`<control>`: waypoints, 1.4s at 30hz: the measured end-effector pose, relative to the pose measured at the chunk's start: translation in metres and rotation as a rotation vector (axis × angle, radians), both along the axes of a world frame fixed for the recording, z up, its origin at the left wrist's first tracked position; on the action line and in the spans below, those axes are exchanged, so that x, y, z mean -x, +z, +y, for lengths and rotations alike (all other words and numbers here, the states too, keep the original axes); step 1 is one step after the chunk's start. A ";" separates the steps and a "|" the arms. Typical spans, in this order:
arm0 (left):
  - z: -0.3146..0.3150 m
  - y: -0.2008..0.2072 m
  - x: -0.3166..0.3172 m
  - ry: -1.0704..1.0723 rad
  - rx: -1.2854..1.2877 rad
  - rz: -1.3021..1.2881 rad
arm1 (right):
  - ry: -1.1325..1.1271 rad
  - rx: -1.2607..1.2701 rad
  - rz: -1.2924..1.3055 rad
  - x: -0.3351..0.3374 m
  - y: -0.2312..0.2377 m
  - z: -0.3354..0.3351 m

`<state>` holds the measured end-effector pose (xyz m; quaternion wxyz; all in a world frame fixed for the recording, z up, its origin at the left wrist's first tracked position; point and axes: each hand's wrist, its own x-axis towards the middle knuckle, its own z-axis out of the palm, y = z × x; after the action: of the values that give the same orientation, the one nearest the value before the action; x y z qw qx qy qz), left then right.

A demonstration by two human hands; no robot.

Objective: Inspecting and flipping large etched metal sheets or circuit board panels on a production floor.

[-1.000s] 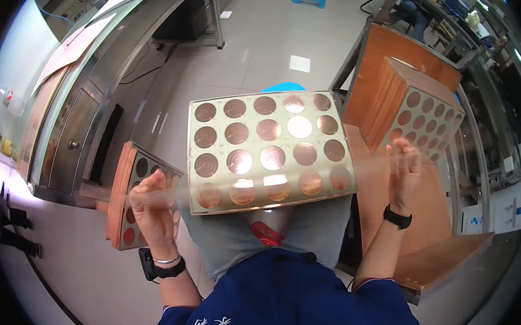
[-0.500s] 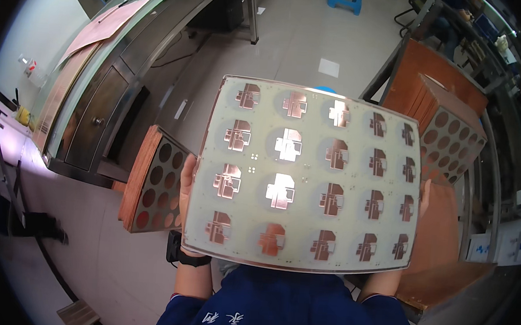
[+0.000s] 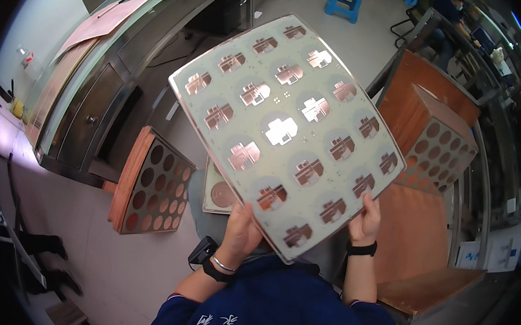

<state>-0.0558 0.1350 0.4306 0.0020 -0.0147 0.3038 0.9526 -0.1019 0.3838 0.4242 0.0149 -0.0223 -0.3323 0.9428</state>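
Note:
A pale green circuit board panel (image 3: 319, 148) with rows of shiny copper patterns is up in front of me, turned at a slant. My left hand (image 3: 242, 230) grips its lower left edge, fingers partly hidden behind the panel. On the lower right edge, my right hand (image 3: 365, 219) holds it with the thumb over the face. Partly covered beneath it, a second panel (image 3: 217, 206) with a large copper circle shows near my lap.
Left of my legs stands a stack of panels (image 3: 150, 188) with copper circles. Another panel stack (image 3: 440, 148) leans in a brown wooden rack (image 3: 415, 234) on the right. A metal desk with drawers (image 3: 91, 114) is at the left, and a blue stool (image 3: 344, 4) stands far ahead.
The panel has turned from nearly level to a steep slant, its left side swinging up and away. Both hands now grip nearer its lower corner, and the second panel has come into view.

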 end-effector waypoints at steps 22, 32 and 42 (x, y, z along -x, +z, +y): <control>-0.059 -0.019 -0.007 0.085 -0.054 -0.225 | 0.453 -0.406 -0.019 -0.021 0.025 0.029; -0.069 -0.025 -0.006 0.076 -0.023 -0.123 | 0.517 -0.330 -0.064 -0.011 0.012 0.031; -0.070 -0.006 -0.010 0.073 0.045 -0.057 | 0.551 -0.108 -0.097 -0.018 -0.012 0.031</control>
<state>-0.0459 0.0652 0.4245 -0.0245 -0.0529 0.3240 0.9443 -0.0844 0.4144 0.4124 -0.2567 0.0245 -0.3758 0.8901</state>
